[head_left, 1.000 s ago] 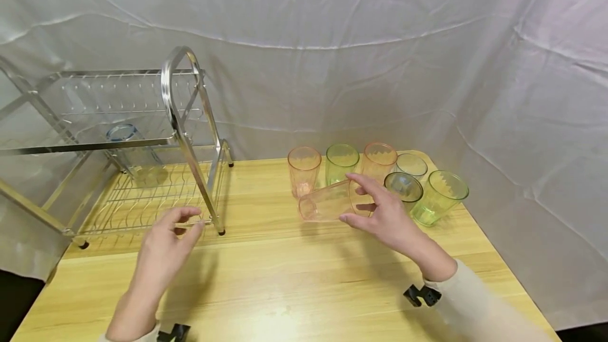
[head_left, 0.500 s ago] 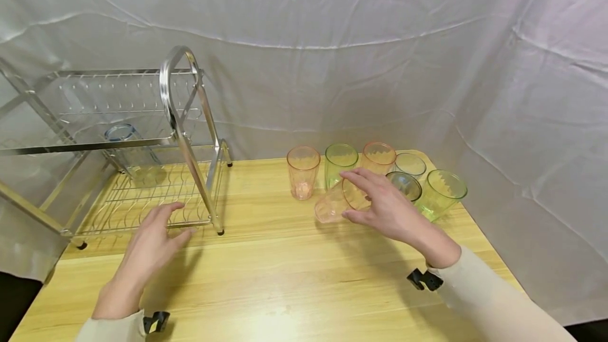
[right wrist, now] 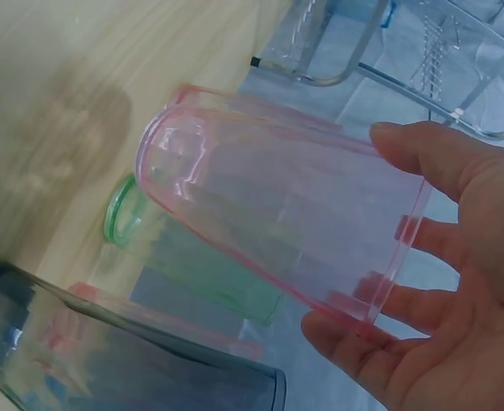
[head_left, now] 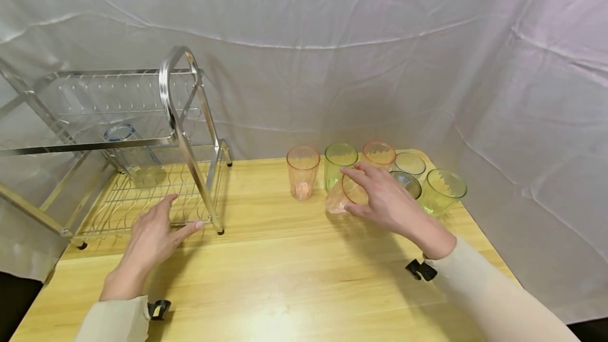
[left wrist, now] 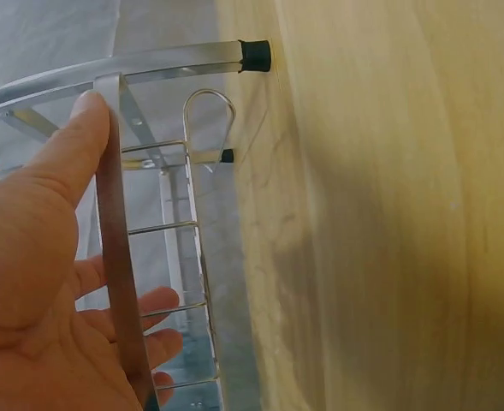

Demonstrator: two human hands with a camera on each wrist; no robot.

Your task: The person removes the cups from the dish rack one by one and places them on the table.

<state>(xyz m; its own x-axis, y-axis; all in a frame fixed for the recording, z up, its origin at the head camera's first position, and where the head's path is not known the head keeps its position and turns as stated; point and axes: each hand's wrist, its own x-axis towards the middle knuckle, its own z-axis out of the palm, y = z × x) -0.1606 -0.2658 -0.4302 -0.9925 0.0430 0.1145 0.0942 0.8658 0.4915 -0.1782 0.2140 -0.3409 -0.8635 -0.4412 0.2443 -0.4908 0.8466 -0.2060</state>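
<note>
Right wrist view shows the right hand (right wrist: 457,282) with fingers curled around the tilted pink cup (right wrist: 277,214); head view adds the left hand (head_left: 154,236) gripping the dish rack (head_left: 142,194) rail. Wooden table (head_left: 285,278), white cloth backdrop (head_left: 380,41).

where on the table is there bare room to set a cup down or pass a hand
Bare wood runs between the dish rack and the pink cup, and across the near table between both hands. The far right corner is crowded with tumblers around the right hand.
</note>
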